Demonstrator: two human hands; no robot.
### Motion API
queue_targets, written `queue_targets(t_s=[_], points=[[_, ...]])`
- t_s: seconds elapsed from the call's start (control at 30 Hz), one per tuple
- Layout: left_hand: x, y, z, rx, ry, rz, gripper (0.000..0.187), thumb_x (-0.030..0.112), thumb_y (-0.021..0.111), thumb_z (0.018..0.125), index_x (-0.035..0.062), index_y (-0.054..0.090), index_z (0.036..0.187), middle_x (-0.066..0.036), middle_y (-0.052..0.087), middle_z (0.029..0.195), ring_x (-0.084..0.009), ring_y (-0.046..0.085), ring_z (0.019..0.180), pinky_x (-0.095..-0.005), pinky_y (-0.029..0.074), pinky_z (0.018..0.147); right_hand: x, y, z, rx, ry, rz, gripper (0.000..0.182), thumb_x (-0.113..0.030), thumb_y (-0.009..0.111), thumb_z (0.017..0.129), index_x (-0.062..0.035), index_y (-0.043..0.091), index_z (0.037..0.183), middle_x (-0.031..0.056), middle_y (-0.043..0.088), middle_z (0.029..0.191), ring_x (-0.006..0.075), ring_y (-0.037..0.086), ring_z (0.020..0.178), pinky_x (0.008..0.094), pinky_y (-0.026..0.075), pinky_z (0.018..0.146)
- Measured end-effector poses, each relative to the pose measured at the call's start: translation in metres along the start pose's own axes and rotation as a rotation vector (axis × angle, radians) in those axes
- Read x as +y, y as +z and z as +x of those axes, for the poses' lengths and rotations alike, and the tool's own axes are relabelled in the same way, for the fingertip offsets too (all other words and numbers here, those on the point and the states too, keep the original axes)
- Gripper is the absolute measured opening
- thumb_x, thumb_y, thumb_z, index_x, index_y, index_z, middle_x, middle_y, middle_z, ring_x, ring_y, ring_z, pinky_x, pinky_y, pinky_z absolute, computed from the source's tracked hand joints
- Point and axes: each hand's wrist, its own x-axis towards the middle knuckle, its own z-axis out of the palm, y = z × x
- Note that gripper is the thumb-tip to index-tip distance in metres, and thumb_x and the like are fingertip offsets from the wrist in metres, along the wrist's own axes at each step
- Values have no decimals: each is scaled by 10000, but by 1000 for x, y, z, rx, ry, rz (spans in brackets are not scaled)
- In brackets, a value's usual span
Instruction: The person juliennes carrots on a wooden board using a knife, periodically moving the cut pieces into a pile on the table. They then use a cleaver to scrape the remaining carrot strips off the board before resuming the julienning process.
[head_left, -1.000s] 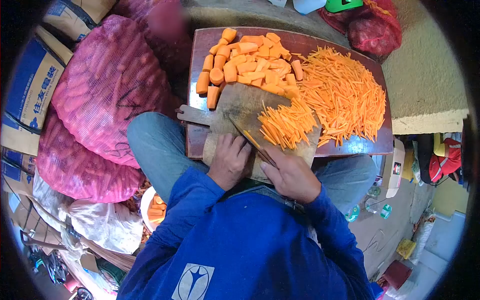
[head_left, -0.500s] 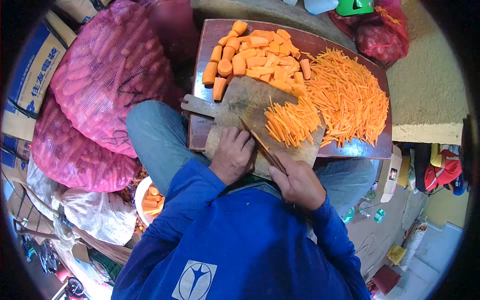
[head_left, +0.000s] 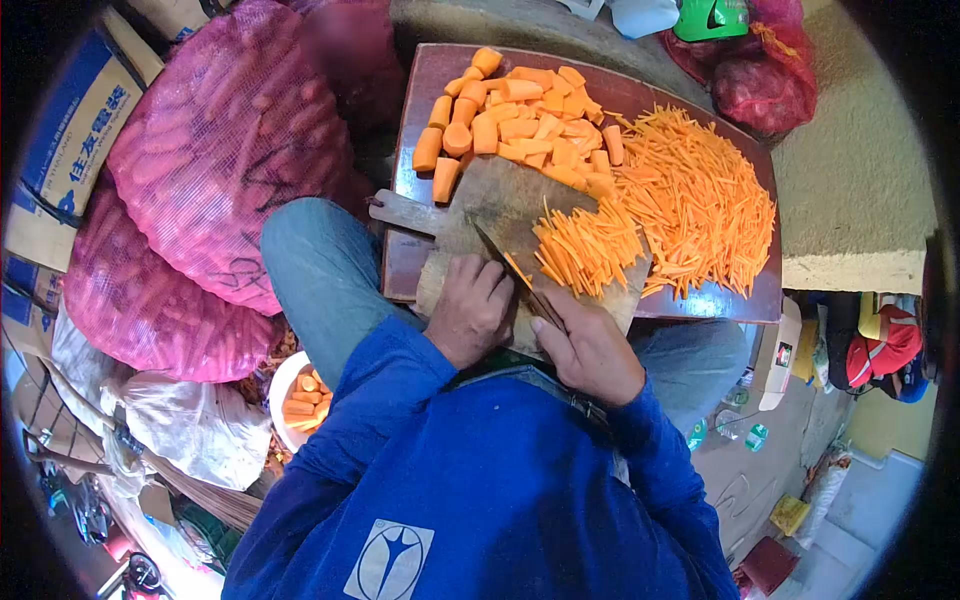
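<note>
Clasping a knife (head_left: pixel 491 243) by its handle, the right hand (head_left: pixel 595 352) in the head view holds the blade slanted over a wooden board (head_left: pixel 490 190). The left hand (head_left: pixel 470 310) curls its fingers beside the blade; what they press is hidden, so I cannot tell. Carrot strips (head_left: pixel 587 248) lie right of the knife, with carrot chunks (head_left: pixel 540 118) and a larger shredded pile (head_left: pixel 705 200) on the table (head_left: pixel 403 268).

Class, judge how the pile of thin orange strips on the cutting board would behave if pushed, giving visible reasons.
The pile of strips would probably spread apart rather than move as one block, since the pieces lie loose. Single strips seem fairly stiff, as many look straight. Each is likely light, being so thin.
</note>
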Motion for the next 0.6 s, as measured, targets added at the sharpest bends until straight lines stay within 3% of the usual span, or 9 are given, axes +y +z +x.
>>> queue_targets(t_s=[0.27, 0.33, 0.43, 0.6], points=[[0, 0, -2, -17, -17, 22, 301, 103, 759, 713, -25, 675, 972, -164, 573, 956, -373, 562, 958, -494, 461, 847, 10, 9, -2, 66, -37, -9, 301, -174, 639, 1032, -13, 628, 1286, 324, 705, 965, 551, 684, 890, 583, 551, 750], [0, 0, -2, -19, -21, 31, 297, 87, 762, 725, -27, 680, 986, -164, 571, 953, -373, 561, 957, -489, 461, 843, 10, 4, -2, 33, -14, 56, 290, -167, 656, 1030, 1, 642, 1266, 308, 699, 938, 527, 693, 858, 533, 558, 738], [0, 0, -2, 19, -75, -31, 272, 46, 767, 761, -20, 693, 1014, -159, 571, 949, -373, 558, 949, -476, 459, 845, 8, -2, -8, 169, -8, 188, 293, -163, 666, 1029, 14, 653, 1263, 288, 686, 896, 485, 699, 822, 484, 556, 730], [1, -6, 3, 213, -254, -226, 149, -32, 769, 799, -9, 716, 936, -150, 633, 934, -368, 602, 895, -464, 493, 804, 6, -7, -19, 86, 43, 166, 310, -164, 660, 1032, 13, 656, 1287, 284, 693, 913, 466, 712, 854, 464, 562, 772]])
